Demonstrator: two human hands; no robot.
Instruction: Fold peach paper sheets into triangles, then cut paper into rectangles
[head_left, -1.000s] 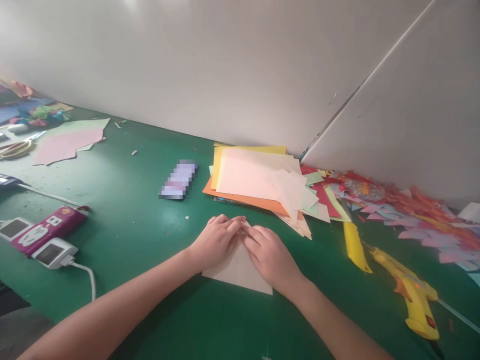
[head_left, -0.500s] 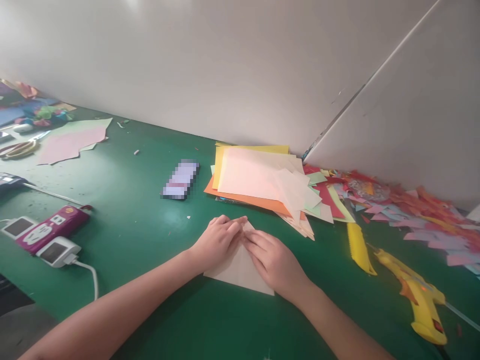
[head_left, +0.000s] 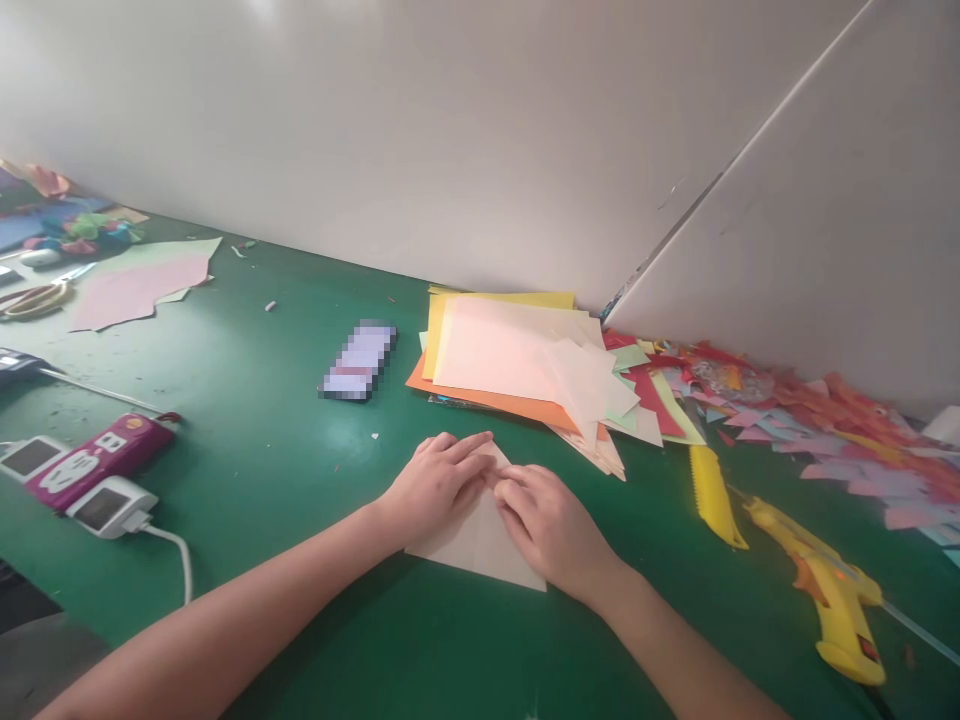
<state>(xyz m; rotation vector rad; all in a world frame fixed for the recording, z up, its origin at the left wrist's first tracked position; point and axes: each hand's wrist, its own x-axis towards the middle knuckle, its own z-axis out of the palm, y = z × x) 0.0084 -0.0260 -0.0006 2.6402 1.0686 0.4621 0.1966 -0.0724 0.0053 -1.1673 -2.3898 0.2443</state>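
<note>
A pale sheet of paper point(head_left: 480, 545), folded to a point at its far end, lies on the green table between my hands. My left hand point(head_left: 435, 485) rests on its left side, with the fingers stretched out flat toward the tip. On the right side of the paper, my right hand point(head_left: 551, 520) has its fingers bent and closed at the fold near the tip. The fingertips of both hands nearly meet there and cover part of the fold.
Beyond my hands lies a stack of coloured paper point(head_left: 495, 345), with a phone point(head_left: 360, 360) to its left. At right are a yellow cutter point(head_left: 716, 500), a yellow glue gun point(head_left: 825, 590) and paper scraps point(head_left: 847, 430). A purple power strip point(head_left: 105, 460) with plugged-in chargers sits at left.
The fingers of my right hand have curled in more and shifted slightly right at the fold. My left hand stays on the paper, its fingers a little more spread.
</note>
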